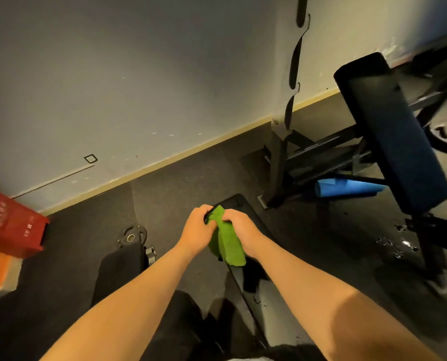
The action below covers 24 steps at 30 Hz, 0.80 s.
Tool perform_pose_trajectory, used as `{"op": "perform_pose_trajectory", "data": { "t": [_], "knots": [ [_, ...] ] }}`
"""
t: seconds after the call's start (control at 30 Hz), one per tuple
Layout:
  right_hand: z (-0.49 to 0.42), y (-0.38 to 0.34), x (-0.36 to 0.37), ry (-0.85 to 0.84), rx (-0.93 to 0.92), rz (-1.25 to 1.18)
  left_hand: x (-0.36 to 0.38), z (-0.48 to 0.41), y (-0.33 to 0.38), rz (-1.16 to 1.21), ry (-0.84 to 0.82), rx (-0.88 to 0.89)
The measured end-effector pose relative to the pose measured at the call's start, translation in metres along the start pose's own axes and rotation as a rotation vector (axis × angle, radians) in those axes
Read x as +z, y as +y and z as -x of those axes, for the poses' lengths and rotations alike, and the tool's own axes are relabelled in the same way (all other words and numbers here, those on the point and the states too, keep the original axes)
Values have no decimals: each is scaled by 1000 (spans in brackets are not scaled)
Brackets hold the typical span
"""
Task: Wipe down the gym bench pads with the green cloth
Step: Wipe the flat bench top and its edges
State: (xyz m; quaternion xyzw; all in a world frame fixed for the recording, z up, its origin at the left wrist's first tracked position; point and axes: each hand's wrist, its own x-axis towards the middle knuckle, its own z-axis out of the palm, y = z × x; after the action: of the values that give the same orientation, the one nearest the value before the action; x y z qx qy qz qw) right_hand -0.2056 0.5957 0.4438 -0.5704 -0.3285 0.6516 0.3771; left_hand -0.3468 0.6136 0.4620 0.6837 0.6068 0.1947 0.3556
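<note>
Both of your bare arms reach forward and meet in the middle of the view, where your left hand (199, 227) and right hand (240, 230) both grasp the green cloth (227, 243), fingers curled round its bunched upper end. The rest of the cloth hangs down between your wrists in a loose fold, raised above the near bench pad (258, 300), a long black pad running away from you; whether the lower edge brushes the pad cannot be told. The cloth looks soft, light and limp, likely to crumple and slide in on itself, so it would probably handle best spread flat under an open palm or folded into a wad and gripped by its edges. The pad looks smooth and slightly glossy, so the cloth should glide on it. A second bench pad (391, 142), dark and tilted, stands well apart to your right, with a blue roll (347, 187) on the floor beneath it.
</note>
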Motion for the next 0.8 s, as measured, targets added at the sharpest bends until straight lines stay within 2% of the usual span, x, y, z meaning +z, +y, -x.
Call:
{"op": "perform_pose_trajectory", "data": {
  "t": [0.07, 0.2, 0.4, 0.53, 0.63, 0.73, 0.8],
  "knots": [
    [-9, -5, -6, 3, -43, 10, -1, -16, 0, 11, 8, 15],
    [-37, -10, -13, 121, -106, -21, 3, -53, -10, 98, -4, -26],
    [-103, -14, -7, 242, -103, -99, 5, -127, -41, 166, -31, -92],
    [-169, -13, 12, 399, -102, -130, -3, -193, -77, 201, -86, -97],
    [-222, -14, 33, 531, -94, -189, -12, -244, -116, 109, -69, -85],
    [-294, -34, 68, 699, -48, -346, -34, -325, -158, -90, -81, 49],
    [-324, -57, 90, 707, -57, -497, -49, -371, -170, -96, -224, 196]
  ]
}}
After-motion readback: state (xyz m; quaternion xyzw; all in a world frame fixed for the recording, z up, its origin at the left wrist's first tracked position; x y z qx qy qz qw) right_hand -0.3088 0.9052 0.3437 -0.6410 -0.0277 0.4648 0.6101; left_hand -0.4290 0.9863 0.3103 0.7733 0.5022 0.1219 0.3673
